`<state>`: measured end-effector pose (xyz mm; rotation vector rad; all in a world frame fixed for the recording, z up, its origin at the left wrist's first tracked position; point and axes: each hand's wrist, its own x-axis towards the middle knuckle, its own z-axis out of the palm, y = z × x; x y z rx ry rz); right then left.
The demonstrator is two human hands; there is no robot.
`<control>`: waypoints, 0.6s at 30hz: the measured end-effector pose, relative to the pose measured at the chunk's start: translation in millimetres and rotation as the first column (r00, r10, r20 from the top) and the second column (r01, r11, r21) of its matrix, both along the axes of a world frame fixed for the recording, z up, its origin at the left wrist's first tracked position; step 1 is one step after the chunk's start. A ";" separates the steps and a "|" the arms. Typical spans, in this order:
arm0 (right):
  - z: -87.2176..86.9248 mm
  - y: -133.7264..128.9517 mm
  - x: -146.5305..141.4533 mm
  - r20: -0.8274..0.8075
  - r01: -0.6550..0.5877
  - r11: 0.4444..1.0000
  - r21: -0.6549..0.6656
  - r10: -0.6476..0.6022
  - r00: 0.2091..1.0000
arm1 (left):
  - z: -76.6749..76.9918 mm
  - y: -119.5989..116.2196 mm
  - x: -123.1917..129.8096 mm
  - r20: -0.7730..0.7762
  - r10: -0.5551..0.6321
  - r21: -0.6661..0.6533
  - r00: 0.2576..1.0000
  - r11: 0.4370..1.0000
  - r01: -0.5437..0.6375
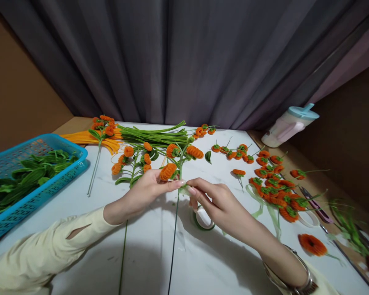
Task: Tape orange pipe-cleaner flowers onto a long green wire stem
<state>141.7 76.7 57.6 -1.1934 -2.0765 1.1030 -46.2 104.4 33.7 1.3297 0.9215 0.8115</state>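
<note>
From my feed, the left hand clamps the orange-flowered stem above the bench, its long axis pointing away from me. The right hand, fingertips pinched together, meets it from the right, equally near.

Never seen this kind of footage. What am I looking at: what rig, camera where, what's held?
No robot: just a person's two bare hands. The single picture comes from a camera worn on the head, looking forward and down. The left hand pinches a flower sprig; the right hand has its fingertips at the same spot, but what they grip is too small to tell. On the white table: a blue basket of green leaves, a bundle of green stems and loose orange flowers.
</note>
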 end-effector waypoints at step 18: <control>-3.9 -0.8 -2.2 -0.011 0.053 0.987 0.154 -0.051 0.999 | 4.6 -0.7 1.9 0.050 0.004 -0.076 0.999 0.997 -0.001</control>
